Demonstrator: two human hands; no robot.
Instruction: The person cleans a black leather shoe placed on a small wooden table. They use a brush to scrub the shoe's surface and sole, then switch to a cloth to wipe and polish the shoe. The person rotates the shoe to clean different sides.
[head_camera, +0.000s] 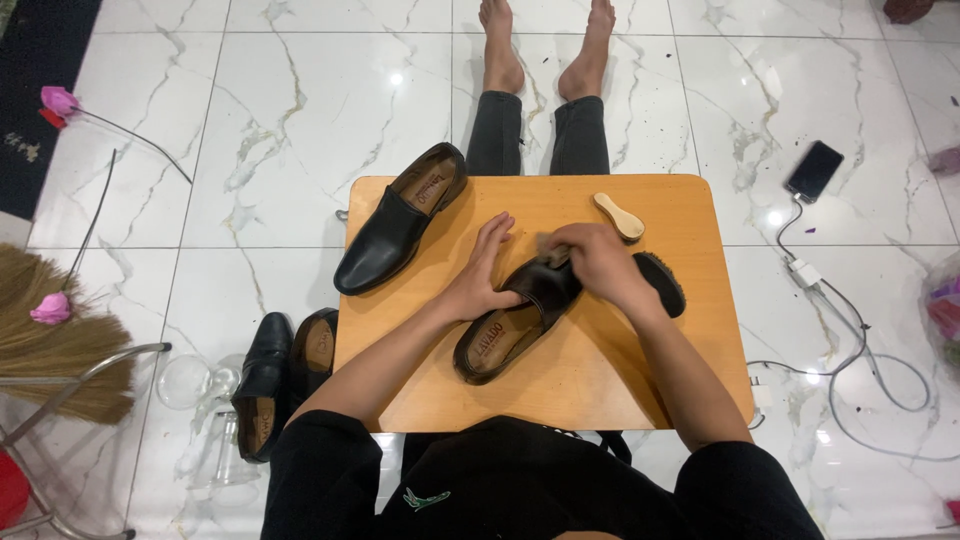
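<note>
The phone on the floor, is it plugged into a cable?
Yes, a white cable runs from the dark phone across the marble floor.

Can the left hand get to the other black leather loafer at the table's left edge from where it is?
Probably yes: the left hand rests on the near shoe, and bare wooden tabletop lies between it and the black leather loafer.

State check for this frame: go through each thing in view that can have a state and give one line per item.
Left hand: resting flat against the shoe's side.
Right hand: pressed on the shoe's toe, over something small I cannot identify.
Shoe being worked on: lying on the table, opening up.
Second shoe: on the table, untouched.
Wooden brush: lying loose on the table.
Phone: on the floor, screen dark, cable attached.
</note>
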